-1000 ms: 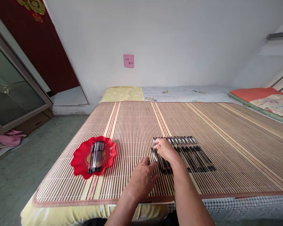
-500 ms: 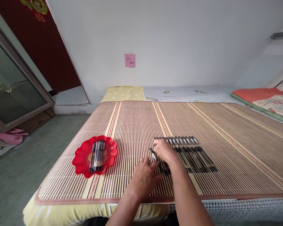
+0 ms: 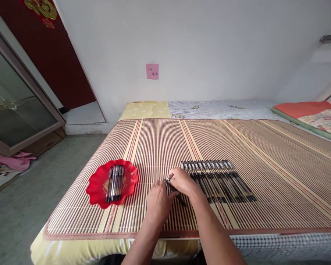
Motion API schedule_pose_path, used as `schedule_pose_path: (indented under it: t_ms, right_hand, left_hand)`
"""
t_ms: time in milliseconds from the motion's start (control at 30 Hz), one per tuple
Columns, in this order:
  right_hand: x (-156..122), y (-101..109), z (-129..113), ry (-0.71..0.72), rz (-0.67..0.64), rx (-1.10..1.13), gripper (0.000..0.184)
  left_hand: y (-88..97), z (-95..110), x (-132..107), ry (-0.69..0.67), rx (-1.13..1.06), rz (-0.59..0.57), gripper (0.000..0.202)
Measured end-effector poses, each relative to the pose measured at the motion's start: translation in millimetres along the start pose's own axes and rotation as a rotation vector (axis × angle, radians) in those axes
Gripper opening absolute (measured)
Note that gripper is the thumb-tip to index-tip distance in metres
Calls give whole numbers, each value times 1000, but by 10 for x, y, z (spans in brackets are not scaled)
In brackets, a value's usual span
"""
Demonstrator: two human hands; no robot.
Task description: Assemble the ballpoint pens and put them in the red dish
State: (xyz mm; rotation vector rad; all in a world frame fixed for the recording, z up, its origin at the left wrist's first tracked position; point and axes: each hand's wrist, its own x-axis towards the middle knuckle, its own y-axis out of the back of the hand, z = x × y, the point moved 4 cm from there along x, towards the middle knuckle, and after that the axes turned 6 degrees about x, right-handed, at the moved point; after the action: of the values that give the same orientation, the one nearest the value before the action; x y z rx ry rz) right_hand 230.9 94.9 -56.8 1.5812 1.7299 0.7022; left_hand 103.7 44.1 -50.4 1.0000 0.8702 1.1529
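Note:
A black-capped pen lies slanted between my two hands, low over the mat, its middle partly covered by my fingers. My left hand grips it from the left, with the thumb across the barrel. From the right, the fingertips of my right hand pinch its upper end. To the right of my hands a row of several similar pens lies side by side, capped ends pointing away from me. Several more pens rest together in a red scalloped plate on the left.
A striped bamboo mat covers the bed, over yellow and checked bedding. Folded orange and floral cloth sits at the far right. A pink note is stuck on the wall behind. Left of the bed is grey floor.
Both hands have moved left, away from the row, with the pen between them. The near-left end of the row is now uncovered. The view has shifted slightly.

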Motion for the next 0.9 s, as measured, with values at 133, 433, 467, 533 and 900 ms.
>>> schedule_pose_path:
  t_ms: [133, 433, 467, 533, 900]
  right_hand:
    - [5, -77, -79, 26, -12, 65, 20]
    - [28, 108, 89, 33, 61, 215, 19]
    - [27, 135, 121, 32, 63, 240, 18]
    - [32, 179, 181, 33, 69, 299, 16]
    - [-14, 410, 194, 101, 88, 783, 25]
  left_hand:
    - [-16, -52, 10, 25, -13, 14, 22]
    - [122, -224, 64, 91, 8, -14, 17]
    - [139, -250, 71, 106, 15, -13, 20]
    - [162, -279, 78, 133, 15, -9, 28]
    - [43, -31, 30, -46, 61, 40, 12]
